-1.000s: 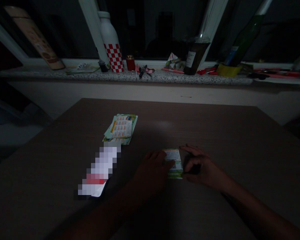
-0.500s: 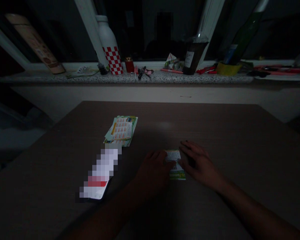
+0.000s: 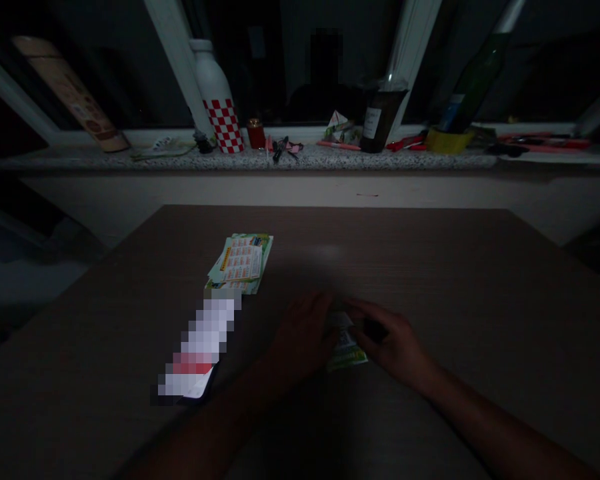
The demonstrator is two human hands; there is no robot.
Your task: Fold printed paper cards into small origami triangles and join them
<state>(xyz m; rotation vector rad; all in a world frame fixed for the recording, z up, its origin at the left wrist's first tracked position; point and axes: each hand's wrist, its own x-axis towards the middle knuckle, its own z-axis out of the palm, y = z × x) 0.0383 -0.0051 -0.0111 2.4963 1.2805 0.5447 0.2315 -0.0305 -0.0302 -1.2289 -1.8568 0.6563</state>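
Green and white, a card point(image 3: 350, 357) sits between a person's two bare hands near the middle of a brown table point(image 3: 445, 260) in a dim room. The left hand point(image 3: 303, 337) is spread over the card's left side, knuckles up, thumb turned in across the print. The right hand point(image 3: 393, 340) curves at the opposite edge, thumb at the card and fingers bent toward its far end, leaving a dark gap inside the curl. From where I stand, shadow hides the fingertips, and I cannot tell whether either hand grips the card or only presses it.

Off to the person's left lies an uneven stack point(image 3: 243, 260) of printed cards, a lit phone point(image 3: 203, 340) just on its near side, the screen blurred. Behind the table, a speckled stone sill point(image 3: 310, 161) bears a red-checked white bottle point(image 3: 223, 123), a red jar point(image 3: 255, 135), a dark cup point(image 3: 375, 127) and a green bottle point(image 3: 480, 77) beside a yellow roll point(image 3: 447, 141).
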